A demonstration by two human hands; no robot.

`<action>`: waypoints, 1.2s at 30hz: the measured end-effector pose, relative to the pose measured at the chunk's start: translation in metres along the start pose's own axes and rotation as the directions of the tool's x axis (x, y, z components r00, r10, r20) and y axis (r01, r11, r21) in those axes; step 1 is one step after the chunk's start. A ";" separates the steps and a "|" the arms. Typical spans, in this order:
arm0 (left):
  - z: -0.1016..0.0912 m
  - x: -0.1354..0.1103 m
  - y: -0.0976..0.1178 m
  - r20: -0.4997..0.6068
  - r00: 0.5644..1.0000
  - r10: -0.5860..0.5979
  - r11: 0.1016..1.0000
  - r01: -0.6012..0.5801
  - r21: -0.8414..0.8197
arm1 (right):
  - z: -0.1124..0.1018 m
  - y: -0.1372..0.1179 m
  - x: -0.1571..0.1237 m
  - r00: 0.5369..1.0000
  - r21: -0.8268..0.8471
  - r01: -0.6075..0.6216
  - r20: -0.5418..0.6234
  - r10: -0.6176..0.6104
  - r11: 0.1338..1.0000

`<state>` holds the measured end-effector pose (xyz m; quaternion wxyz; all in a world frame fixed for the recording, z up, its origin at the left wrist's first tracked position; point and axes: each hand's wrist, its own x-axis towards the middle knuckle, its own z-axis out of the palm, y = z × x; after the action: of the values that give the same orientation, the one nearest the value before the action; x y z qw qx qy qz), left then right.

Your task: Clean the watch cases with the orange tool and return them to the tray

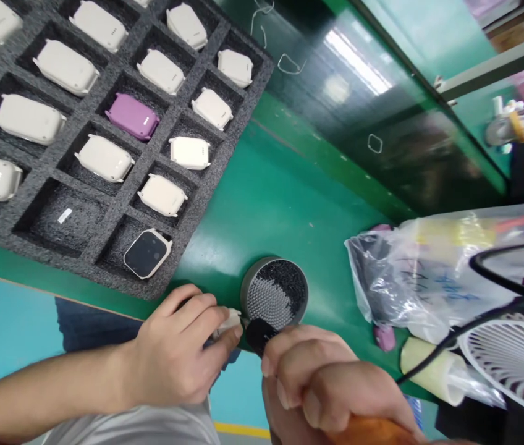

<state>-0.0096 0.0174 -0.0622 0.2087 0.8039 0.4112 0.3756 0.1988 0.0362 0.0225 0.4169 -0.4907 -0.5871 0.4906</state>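
Two hands: both sit at the near edge of the green table (280,204), working close together over one small part.
Left hand (183,358): closed in a pinch on a small white casing (230,321), thumb and fingers wrapped round it; the casing sits just off the table edge, next to the round tin.
Right hand (322,383): curled shut round a tool with an orange handle (373,432); its dark tip (259,334) touches or nearly touches the casing.
Step in hand: by the look of it, a fastener or fitting is being driven into the held casing, mid-way through the job on this one piece.
Next move calls for: steady alignment of tip to casing and a firm pinch, since the part is small and held in the air.
Round tin (275,293): just beyond the hands, filled with tiny dark pieces, too fine to identify.
Foam tray (206,185): farther left, cells hold white casings, one purple casing (132,116), one dark-faced unit (147,253); one near cell holds only a scrap.
Plastic bag (429,278) and fan (512,358): right side, near the table edge; bag contents blurred.
Hidden: most of the held casing, the tool's working end and lower handle are covered or cut off.
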 end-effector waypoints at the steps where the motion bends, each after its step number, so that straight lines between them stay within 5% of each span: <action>1: 0.000 0.000 0.000 0.000 1.000 -0.005 1.000 0.005 0.000 | -0.004 -0.003 0.002 0.996 0.007 -0.038 0.086 0.037 0.999; 3: 0.001 -0.001 0.001 -0.007 1.000 -0.004 1.000 0.004 0.002 | -0.003 -0.012 0.006 0.967 -0.003 -0.131 0.219 0.128 0.991; 5: 0.002 -0.001 0.001 -0.017 1.000 0.006 1.000 -0.006 0.010 | 0.009 -0.017 0.006 0.991 0.013 -0.120 0.064 0.118 0.993; 6: 0.002 -0.002 0.001 -0.021 1.000 0.011 1.000 -0.010 0.017 | 0.018 -0.016 0.004 0.987 0.029 -0.106 -0.117 0.109 0.994; 10: 0.001 -0.004 0.001 0.005 1.000 0.003 0.998 -0.003 0.063 | 0.037 0.002 -0.003 0.886 0.120 0.325 -0.385 -0.257 0.938; 12: -0.001 -0.006 0.000 0.059 0.998 0.020 0.997 -0.025 0.076 | 0.033 0.010 -0.003 0.839 0.098 0.383 -0.453 -0.302 0.918; 16: -0.002 -0.009 -0.002 0.134 0.987 0.089 0.994 -0.096 0.044 | 0.023 0.013 0.003 0.831 0.099 0.370 -0.479 -0.282 0.924; 22: 0.004 -0.004 0.001 0.050 0.998 0.038 0.991 -0.044 0.128 | 0.027 0.016 0.006 0.827 0.105 0.370 -0.490 -0.275 0.923; 28: -0.001 -0.007 -0.001 0.139 0.988 0.065 0.996 -0.074 0.058 | 0.025 0.018 0.006 0.840 0.094 0.358 -0.466 -0.276 0.929; 36: 0.002 -0.011 -0.003 0.111 0.991 0.068 0.993 -0.078 0.084 | 0.027 0.016 0.004 0.839 0.112 0.357 -0.474 -0.265 0.927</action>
<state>-0.0135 0.0097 -0.0704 0.1810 0.8460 0.3858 0.3204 0.1748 0.0358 0.0020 0.6622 -0.4451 -0.4951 0.3441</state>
